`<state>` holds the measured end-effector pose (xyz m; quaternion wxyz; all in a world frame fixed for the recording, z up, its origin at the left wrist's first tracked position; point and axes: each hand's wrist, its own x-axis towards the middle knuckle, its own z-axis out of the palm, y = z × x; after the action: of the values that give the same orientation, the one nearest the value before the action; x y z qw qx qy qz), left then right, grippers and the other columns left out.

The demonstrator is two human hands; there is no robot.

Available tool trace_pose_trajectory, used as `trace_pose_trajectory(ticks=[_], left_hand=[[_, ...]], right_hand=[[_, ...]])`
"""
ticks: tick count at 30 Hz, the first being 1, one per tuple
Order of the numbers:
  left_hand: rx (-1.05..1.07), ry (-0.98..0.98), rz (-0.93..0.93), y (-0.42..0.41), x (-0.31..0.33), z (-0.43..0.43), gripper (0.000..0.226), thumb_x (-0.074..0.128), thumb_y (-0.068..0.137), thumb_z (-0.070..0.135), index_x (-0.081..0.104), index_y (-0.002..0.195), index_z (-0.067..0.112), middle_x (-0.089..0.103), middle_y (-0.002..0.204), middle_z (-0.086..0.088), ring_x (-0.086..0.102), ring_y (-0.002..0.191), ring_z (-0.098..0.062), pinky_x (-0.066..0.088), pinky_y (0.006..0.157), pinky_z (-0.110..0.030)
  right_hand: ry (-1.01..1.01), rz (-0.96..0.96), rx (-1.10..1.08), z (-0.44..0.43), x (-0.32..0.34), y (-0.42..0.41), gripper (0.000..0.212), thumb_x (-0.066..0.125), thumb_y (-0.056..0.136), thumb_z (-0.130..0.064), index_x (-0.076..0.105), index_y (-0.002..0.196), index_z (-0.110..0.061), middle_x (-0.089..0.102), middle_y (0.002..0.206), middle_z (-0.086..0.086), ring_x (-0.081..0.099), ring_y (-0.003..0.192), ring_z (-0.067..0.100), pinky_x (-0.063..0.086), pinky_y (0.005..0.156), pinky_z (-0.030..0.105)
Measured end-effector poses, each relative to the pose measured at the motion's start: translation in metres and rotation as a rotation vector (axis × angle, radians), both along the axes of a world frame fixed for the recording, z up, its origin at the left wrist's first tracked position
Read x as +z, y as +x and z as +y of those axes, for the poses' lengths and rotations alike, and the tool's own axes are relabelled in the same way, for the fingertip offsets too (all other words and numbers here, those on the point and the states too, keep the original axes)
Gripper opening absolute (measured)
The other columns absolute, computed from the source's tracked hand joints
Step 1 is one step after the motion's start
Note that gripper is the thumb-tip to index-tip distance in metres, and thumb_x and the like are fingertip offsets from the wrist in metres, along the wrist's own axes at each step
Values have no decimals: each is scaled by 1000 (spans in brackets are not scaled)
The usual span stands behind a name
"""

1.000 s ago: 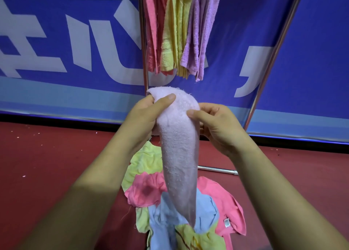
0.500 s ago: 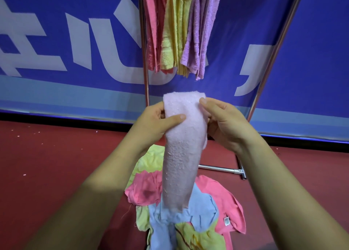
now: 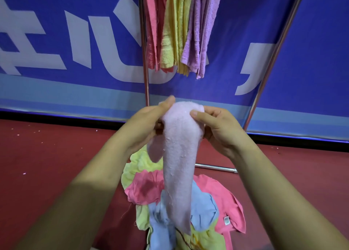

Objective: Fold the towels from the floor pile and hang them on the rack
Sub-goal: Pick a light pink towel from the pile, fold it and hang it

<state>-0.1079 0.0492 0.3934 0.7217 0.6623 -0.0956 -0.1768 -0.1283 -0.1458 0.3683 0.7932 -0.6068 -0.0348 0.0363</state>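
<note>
**Head view.** The pale pink towel (image 3: 179, 155) is held in the air at centre, nearer than the rack (image 3: 145, 60) and directly above the floor pile (image 3: 145, 189).

- **Grips:** The left hand (image 3: 147, 123) grasps the towel's upper left edge with the thumb laid over the top. The right hand (image 3: 221, 130) pinches the upper right edge between thumb and fingers. Both grips are closed on the cloth.
- **Shape:** The towel hangs as a long narrow strip that tapers to a point over the pile. A loose flap droops below the left hand.

**Handling, as judged.**
- The towel appears to be light, limp terry with no stiffness of its own, so it keeps shape only where it is held.
- The fuzzy nap should resist slipping, and nothing about it looks fragile.
- The best hold is at the top corners, so the hanging weight pulls the strip straight.
- The loose flap wants gathering in before hanging.

**Materials.**
- The pile is crumpled soft cloth in yellow-green, pink and light blue, lying on the dark red floor (image 3: 47, 164). One pink piece carries a small white label.
- The rack is polished metal tube, and its base bar (image 3: 215, 167) lies just beyond the pile. Its top rail is out of view.
- The hung towels (image 3: 173, 32) at far top are pink, yellow and lilac. They hang in narrow folds with frayed edges.
- A blue banner (image 3: 75, 42) with white shapes stands behind.

Several towels remain on the floor.
</note>
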Motion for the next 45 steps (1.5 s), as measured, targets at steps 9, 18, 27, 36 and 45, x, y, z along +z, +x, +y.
trace_pose_trajectory(ticks=[9,18,27,36,45], left_hand=[[-40,233,-157,-8,-9,-7,16,72,87,7,72,103,7,75,80,6,67,69,0,50,59,-14],[175,43,-128,-2,-9,-12,17,72,88,9,71,105,8,78,91,-6,73,79,-13,55,60,-20],[43,131,-48,6,-21,-4,19,73,87,20,74,98,6,76,91,-8,68,77,-14,52,71,-24],[115,-24,-93,11,-15,-20,12,69,89,11,76,99,13,76,98,-10,70,87,-19,55,74,-29],[-200,135,-170,26,58,-44,16,62,93,9,73,104,5,73,95,-9,66,83,-16,49,73,-25]], right_hand=[[108,52,-84,-7,6,3,16,62,96,-13,71,96,-1,72,84,13,67,73,21,58,68,29],[-138,55,49,-11,-4,-2,22,72,86,-9,75,107,-1,75,109,18,70,96,24,54,88,33],[247,143,-147,9,4,-3,11,61,94,-1,71,95,3,75,82,14,73,73,20,59,66,29],[48,260,-141,-5,2,-8,7,71,90,-11,68,88,-6,69,76,10,67,70,22,58,70,33],[-454,-102,-259,-60,59,2,16,62,99,-19,74,107,-11,77,104,5,71,104,23,54,100,46]])
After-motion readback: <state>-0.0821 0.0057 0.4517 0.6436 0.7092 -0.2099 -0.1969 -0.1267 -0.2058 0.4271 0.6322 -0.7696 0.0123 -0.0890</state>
